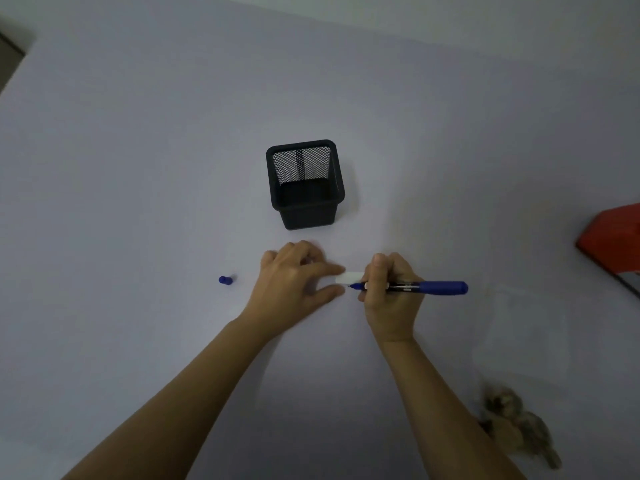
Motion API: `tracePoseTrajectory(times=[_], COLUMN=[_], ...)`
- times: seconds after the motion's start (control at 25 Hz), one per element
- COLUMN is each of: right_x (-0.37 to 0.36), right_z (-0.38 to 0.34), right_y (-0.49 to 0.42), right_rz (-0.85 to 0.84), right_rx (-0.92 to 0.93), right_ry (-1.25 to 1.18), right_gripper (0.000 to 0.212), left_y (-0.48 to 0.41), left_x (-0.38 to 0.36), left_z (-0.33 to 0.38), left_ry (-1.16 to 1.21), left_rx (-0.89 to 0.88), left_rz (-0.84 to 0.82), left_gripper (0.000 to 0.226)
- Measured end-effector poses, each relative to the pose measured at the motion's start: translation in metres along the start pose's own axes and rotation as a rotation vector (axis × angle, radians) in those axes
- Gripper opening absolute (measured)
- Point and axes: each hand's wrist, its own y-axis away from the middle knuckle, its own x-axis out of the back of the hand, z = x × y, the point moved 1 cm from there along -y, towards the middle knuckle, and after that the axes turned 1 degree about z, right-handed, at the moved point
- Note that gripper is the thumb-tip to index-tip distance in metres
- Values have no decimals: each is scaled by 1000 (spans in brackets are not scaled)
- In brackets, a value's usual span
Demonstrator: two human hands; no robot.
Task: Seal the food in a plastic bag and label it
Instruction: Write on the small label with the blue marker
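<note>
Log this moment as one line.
phase: labelling; left hand: presses white label; right hand: grips blue marker, tip at label; cap: off, left of hands

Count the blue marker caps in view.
2: a small blue plastic cap loose on the table, left of the left hand; a longer blue cap on the black marker's rear, in the right hand.

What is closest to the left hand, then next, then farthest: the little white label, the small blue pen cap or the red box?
1. Little white label, at the left hand's fingertips.
2. Small blue pen cap, to its left.
3. Red box, at the far right edge.
</note>
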Motion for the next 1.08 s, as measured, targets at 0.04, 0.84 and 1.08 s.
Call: tracePoseTrajectory(times=[0.04,0.84,1.08], right_x=[0,-3,-7], right_z=[0,2,7], right_y=[0,1,-3], right_rz=[2,-21,-38], right_rx=[-10,89,71], right_ry=[-4,70,185], right_gripper=[68,67,52], left_y=[-1,5,28], left_x=[-1,8,-4], left_z=[-1,-4,12], left_ry=[-4,182,239], left_rx=[-11,-85,100], left_rz=[1,-31,287], left_gripper=[36,39,24])
